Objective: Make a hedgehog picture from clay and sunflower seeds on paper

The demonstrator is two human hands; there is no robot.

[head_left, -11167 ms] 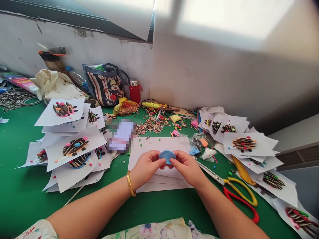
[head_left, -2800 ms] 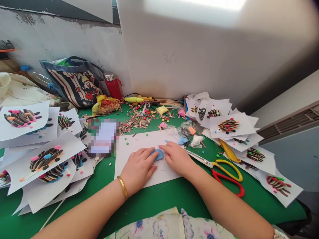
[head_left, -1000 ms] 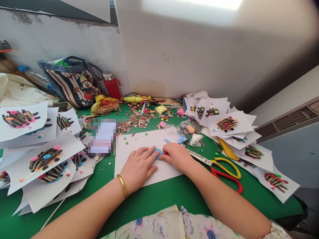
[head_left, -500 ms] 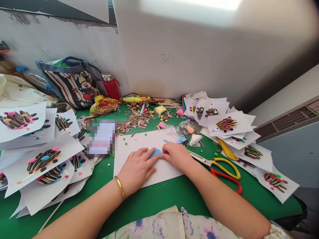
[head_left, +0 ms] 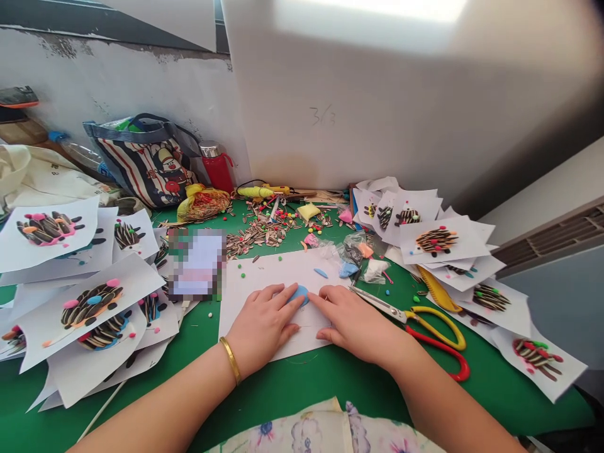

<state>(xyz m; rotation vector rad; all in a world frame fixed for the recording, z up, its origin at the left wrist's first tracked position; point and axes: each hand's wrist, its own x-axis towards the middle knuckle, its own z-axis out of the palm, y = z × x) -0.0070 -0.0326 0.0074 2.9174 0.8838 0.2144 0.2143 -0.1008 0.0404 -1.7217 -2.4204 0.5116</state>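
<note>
A flat blue clay piece [head_left: 299, 293] lies on a white paper sheet [head_left: 264, 277] on the green table [head_left: 302, 384]. My left hand [head_left: 262, 326] rests on the sheet with fingers stretched out, its fingertips pressing the clay's left side. My right hand [head_left: 355, 322] lies flat beside it, fingers extended toward the clay's right edge. A small blue clay sliver [head_left: 321, 273] sits further up the sheet. Neither hand holds anything.
Scissors with yellow and red handles [head_left: 425, 333] lie right of my right hand. Stacks of paper sheets with seed-and-clay hedgehogs sit left [head_left: 89, 302] and right [head_left: 436, 242]. Sunflower seeds [head_left: 255, 233], clay bags [head_left: 358, 258], a striped bag [head_left: 146, 163] and a red bottle [head_left: 218, 167] stand behind.
My right hand has slid down and back from the clay and flattened on the sheet. The left hand stays pressing the blue piece. The view shifted slightly right.
</note>
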